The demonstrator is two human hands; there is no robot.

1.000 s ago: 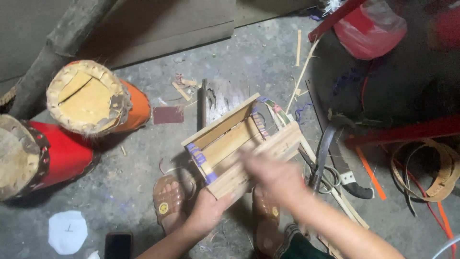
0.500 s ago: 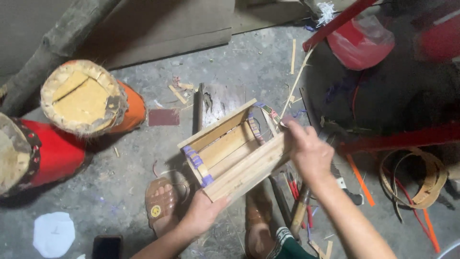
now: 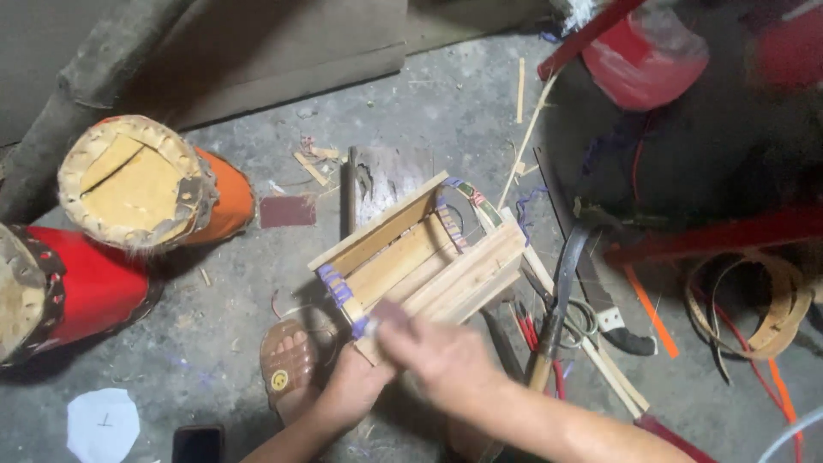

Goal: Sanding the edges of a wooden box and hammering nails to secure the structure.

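The wooden box (image 3: 424,257) lies on the concrete floor (image 3: 463,111) directly ahead of me, open side up, a shallow crate of pale slats with purple cord (image 3: 336,288) wound round its near corner post. It sits on the ground so that the floor takes its weight, I judge, while both hands work the one corner.

My left hand (image 3: 358,387) is closed on the near corner of the box, just below the purple cord, bracing it. My right hand (image 3: 441,353) lies over the same corner, touching the left; it is blurred, so I cannot tell whether its fingers grip the slat or only press on it. The hands are together at that corner.

Just beside the box, on its near left, my foot in a brown sandal (image 3: 287,367) rests on the floor, placed close enough to steady the box if needed.

To the right of the box lie a long dark blade with a wooden handle (image 3: 561,296) and scissors (image 3: 583,319), within reach of my right hand, with loose sticks among them.

Behind the box, touching its far side or nearly so, lies a rough wood block (image 3: 386,176).

Well to the left of the box lie two drums, one orange (image 3: 159,184) and one red (image 3: 64,287). Well to the right lies a coil of tan strip (image 3: 767,304). A phone (image 3: 198,443) lies near left.
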